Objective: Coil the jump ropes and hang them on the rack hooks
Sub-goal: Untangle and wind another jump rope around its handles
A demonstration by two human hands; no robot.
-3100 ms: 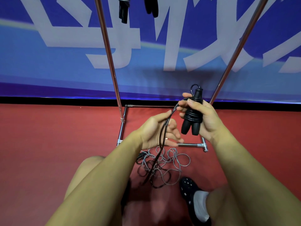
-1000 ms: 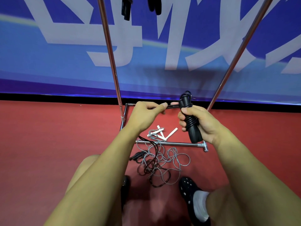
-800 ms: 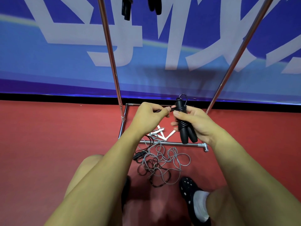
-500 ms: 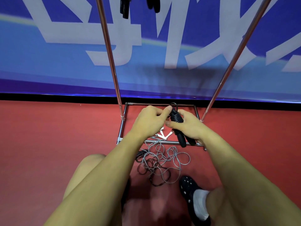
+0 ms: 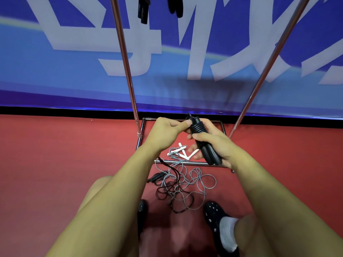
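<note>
**Black Rope Bundled in Hand, Grey Rope Loose on the Floor**

While the person crouched over a red floor [image 5: 55, 164], a black shoe [image 5: 213, 214] with a white sock sat nearest the camera, beside bare knees. Just beyond the shoe lay a loose grey jump rope [image 5: 196, 180], tangled with a dark cord [image 5: 172, 184] and a small black handle [image 5: 156, 178]; its white handles [image 5: 182, 152] lay past the rack's near base bar [image 5: 185, 162].

Above that tangle, the right hand [image 5: 215, 143] gripped the black jump rope [image 5: 204, 141], its fingers curled round both handles, with the cord wound in turns about their upper part. The left hand [image 5: 167, 130] met it at the top, thumb and forefinger pinching the cord at the wound bundle; whether the dark cord on the floor ran up to it could not be told.

Farther off, two chrome rack poles [image 5: 128, 71] rose before a blue banner [image 5: 74, 75], and two black handles [image 5: 143, 10] hung at the top edge.
</note>
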